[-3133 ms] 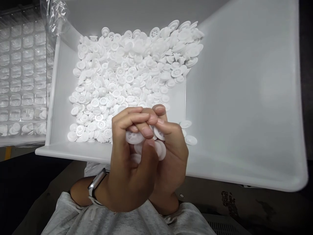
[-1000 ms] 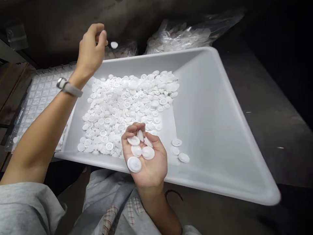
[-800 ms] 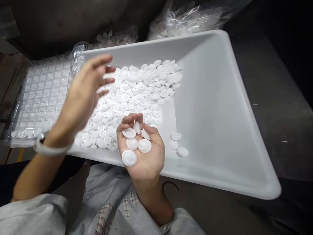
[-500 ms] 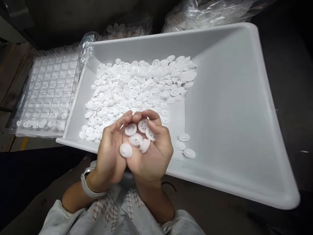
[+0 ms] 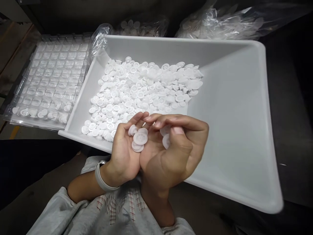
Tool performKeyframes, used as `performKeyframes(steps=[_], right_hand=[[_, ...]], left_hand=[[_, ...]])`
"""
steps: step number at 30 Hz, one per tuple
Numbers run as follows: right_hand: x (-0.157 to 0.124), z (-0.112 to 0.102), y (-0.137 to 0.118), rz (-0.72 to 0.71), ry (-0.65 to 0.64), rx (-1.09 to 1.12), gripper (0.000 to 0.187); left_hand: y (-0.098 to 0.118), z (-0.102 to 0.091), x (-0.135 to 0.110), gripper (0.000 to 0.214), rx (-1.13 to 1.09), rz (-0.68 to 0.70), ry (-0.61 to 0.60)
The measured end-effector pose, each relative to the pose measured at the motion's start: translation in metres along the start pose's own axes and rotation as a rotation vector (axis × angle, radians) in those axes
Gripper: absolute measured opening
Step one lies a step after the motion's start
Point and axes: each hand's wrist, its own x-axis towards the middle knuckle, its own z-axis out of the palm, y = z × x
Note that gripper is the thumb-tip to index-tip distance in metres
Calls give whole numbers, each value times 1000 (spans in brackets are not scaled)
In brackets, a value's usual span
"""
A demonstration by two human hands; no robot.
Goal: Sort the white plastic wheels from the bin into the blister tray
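My left hand point(image 5: 124, 156) is cupped palm up, with several small white plastic wheels point(image 5: 140, 138) lying on the palm and fingers. One of them is turned so that a stem or hub shows. Against it, my right hand point(image 5: 173, 150) is curled, thumb bent inward, around a few more white wheels point(image 5: 166, 141) partly hidden by its fingers. Both hands are above the near side of a grey plastic tub point(image 5: 227, 130). Beyond them, a heap of similar wheels point(image 5: 144, 85) covers the tub's left part; some have spoked faces.
Left of the tub lies a stack of clear blister trays point(image 5: 51, 75), with white pieces in the nearest row of pockets. Clear plastic bags of pale parts point(image 5: 220, 24) stand behind the tub's far rim. A crumpled plastic film point(image 5: 100, 40) hangs at its far left corner.
My right hand has turned and curled around some wheels, where both palms lay open together before. Wheels now rest mostly in my left hand. The view has shifted slightly.
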Motion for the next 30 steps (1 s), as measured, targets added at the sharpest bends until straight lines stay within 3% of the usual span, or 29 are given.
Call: performKeyframes(steps=[6,13,16,20,23,27,30], right_hand=[[7,-9,-3,-31,26,-19,20],[-7,-25,-5,-56,-68,-323,13],[-9,-33,-10,-15,-190,-547,13],[-1,-42,-19,-54,-468,-942,19],[6,-43,-22,-49,-612,-1052,23],[11,-39,-23,-47,-538,-1070,5],[11,-37,-22,-75,-443,-1092,7]], left_hand=[[9,0,2,25,-61,-39,-17],[15,-5,2,27,-84,-65,-102],[20,-7,3,34,-68,-91,-156],[25,-9,3,36,-28,-140,-168],[25,-11,3,35,-3,-167,-181],[26,-12,3,32,9,-191,-203],[28,-11,3,32,7,-214,-200]])
